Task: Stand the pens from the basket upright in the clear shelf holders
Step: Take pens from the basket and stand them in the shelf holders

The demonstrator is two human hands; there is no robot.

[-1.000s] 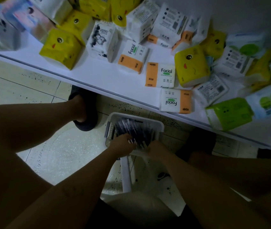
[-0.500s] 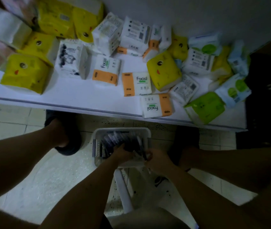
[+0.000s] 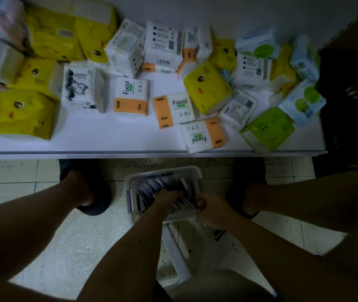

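Both hands (image 3: 166,196) (image 3: 214,211) grip pens (image 3: 151,184) within basket (image 3: 196,171).

Forearms low, close together — left hand (image 3: 166,196), right hand (image 3: 214,211) curled

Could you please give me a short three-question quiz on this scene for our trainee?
1. Multiple choice: the pale slatted plastic basket lies A) between the person's feet, B) on a chair, C) in a lap.
2. True or false: the left hand is in among the dark pens.
3. Which word is printed on the orange-and-white tissue packs?
Key: 1 A; 2 true; 3 Facial.
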